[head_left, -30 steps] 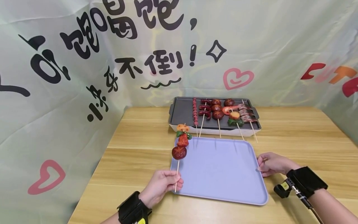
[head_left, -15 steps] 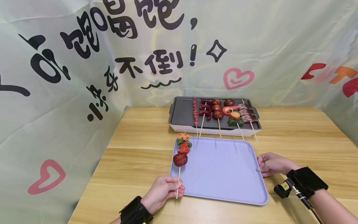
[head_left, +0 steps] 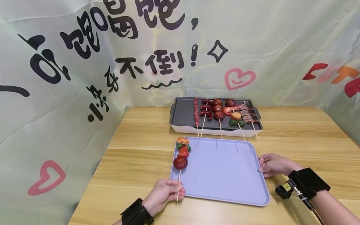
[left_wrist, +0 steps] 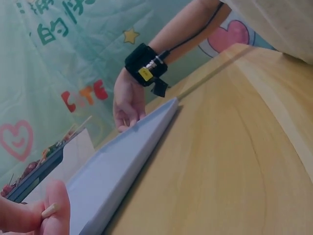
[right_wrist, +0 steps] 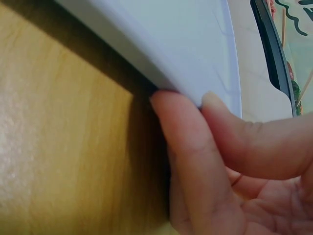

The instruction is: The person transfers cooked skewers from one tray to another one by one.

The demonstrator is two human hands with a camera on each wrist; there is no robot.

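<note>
My left hand [head_left: 166,192] pinches the bare stick of a skewer [head_left: 180,163] between thumb and fingers. The skewer carries a scored mushroom cap, a red meat-like piece, a green piece and an orange slice. Its food end lies over the left edge of a lilac tray [head_left: 222,172]; whether it touches the tray I cannot tell. In the left wrist view, the stick's end pokes out of the left fingers [left_wrist: 57,210]. At the tray's right rim, my right hand [head_left: 277,164] pinches the edge between thumb and forefinger, as the right wrist view shows closely.
Behind the tray stands a dark grill plate [head_left: 184,114] on a white base. Several skewers lie on it, their sticks jutting over its front edge towards the tray. A printed cloth [head_left: 270,47] hangs behind the wooden table [head_left: 295,131] and at its sides.
My left hand has drawn the skewer towards me and lowered it over the tray's left side, with a slight shift left lately. The right hand and tray have stayed put.
</note>
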